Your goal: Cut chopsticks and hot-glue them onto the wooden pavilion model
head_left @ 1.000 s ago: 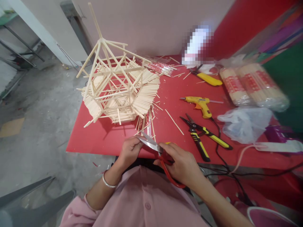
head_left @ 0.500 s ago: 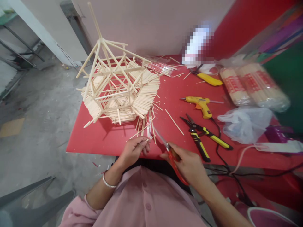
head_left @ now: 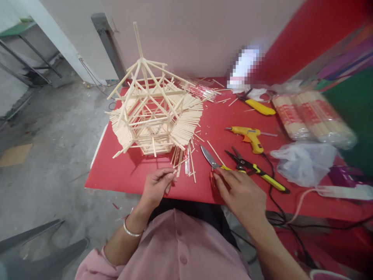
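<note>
My left hand (head_left: 157, 187) is closed in a pinch near the table's front edge, with the pale tip of a short wooden stick (head_left: 175, 172) showing at its fingertips. To the right, my right hand (head_left: 240, 192) is closed over the red and yellow handles of what look like scissors (head_left: 208, 156). Their blades point away to the left, low over the table, and my fingers hide most of the handles. Beyond my left hand stands a pagoda-like frame (head_left: 154, 120) of wooden sticks with a flared, slatted tier. Loose sticks (head_left: 194, 165) lie between it and my hands.
On the red table (head_left: 116, 177) lie black-and-yellow pliers (head_left: 269, 179) beside my right hand, a yellow glue gun (head_left: 247, 134) and a yellow-handled tool (head_left: 260, 106). Packed stick bundles (head_left: 317, 112) and a clear plastic bag (head_left: 303, 161) sit at right. Cables (head_left: 274, 202) trail over the front edge.
My right hand has moved right and forward with the scissors, bringing them down by the pliers. My left hand keeps its pinch and has shifted slightly left. The view has tilted a little.
</note>
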Demonstrator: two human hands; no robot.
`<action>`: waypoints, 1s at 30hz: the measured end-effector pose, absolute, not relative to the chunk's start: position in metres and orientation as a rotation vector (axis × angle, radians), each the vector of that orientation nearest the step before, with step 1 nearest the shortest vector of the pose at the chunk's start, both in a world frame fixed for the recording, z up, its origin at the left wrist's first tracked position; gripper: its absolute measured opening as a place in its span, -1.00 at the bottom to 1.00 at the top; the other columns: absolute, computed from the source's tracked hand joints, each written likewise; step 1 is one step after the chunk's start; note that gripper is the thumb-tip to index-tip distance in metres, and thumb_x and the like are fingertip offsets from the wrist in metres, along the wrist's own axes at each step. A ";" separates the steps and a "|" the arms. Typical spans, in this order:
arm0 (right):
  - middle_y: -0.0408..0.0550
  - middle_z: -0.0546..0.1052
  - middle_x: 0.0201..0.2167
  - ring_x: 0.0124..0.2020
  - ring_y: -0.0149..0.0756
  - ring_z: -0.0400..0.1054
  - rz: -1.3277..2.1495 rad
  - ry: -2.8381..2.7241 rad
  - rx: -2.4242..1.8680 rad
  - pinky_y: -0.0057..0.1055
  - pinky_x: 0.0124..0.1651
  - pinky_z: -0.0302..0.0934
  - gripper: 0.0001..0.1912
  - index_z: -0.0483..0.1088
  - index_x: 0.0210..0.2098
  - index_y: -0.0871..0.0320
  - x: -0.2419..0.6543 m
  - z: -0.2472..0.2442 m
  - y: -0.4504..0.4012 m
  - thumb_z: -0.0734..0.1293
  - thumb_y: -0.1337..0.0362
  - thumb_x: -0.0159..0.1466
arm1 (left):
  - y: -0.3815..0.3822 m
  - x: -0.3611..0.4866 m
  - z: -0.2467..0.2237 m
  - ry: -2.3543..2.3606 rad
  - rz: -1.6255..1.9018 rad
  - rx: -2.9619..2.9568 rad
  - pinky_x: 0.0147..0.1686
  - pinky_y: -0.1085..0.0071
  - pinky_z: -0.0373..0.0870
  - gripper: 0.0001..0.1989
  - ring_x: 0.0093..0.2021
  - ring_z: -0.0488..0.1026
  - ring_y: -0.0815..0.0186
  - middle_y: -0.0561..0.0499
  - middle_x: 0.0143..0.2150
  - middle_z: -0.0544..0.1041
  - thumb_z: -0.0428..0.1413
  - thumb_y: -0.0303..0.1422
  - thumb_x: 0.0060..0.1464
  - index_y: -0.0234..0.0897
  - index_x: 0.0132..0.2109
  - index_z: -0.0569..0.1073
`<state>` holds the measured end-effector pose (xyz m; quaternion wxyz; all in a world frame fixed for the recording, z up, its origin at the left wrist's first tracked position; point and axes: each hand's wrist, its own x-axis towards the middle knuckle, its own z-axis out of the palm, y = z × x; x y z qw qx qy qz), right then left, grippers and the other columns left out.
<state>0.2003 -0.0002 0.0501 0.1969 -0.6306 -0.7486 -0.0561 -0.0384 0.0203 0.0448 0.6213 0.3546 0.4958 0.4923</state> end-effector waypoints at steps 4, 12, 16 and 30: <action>-0.07 0.61 -0.30 -0.33 -0.33 0.49 0.411 -1.910 -1.456 -0.41 -0.22 0.40 -0.69 0.48 0.00 0.10 0.164 0.067 0.002 0.33 0.14 0.32 | 0.021 -0.038 0.054 1.140 1.048 1.042 -0.56 0.52 0.33 -0.78 -0.55 0.37 0.45 0.00 -0.46 0.55 0.29 -0.21 -0.04 -0.30 -0.37 0.60; -0.11 0.64 -0.34 -0.33 -0.36 0.52 0.321 -1.736 -1.186 -0.42 -0.19 0.43 -0.82 0.57 -0.21 0.05 0.123 0.077 0.002 0.37 0.41 0.26 | 0.016 -0.025 0.052 0.907 1.070 0.570 -0.68 0.61 0.16 -0.51 -0.63 0.27 0.55 0.12 -0.44 0.49 0.44 -0.28 -0.28 -0.26 -0.16 0.50; -0.09 0.64 -0.35 -0.32 -0.34 0.53 0.209 -1.741 -1.123 -0.38 -0.18 0.45 -0.78 0.55 -0.22 0.06 0.126 0.074 0.000 0.39 0.48 0.21 | 0.012 -0.018 0.049 0.813 1.017 0.361 -0.62 0.61 0.22 -0.61 -0.62 0.28 0.55 0.14 -0.56 0.43 0.43 -0.21 -0.25 -0.31 -0.33 0.47; -0.11 0.60 -0.35 -0.30 -0.36 0.49 0.425 -1.756 -1.126 -0.40 -0.20 0.42 -0.83 0.50 -0.24 0.07 0.114 0.072 0.017 0.30 0.43 0.30 | 0.021 -0.038 0.069 0.912 1.125 0.521 -0.71 0.60 0.09 -0.62 -0.70 0.23 0.54 0.14 -0.63 0.39 0.32 -0.08 -0.13 -0.33 -0.37 0.49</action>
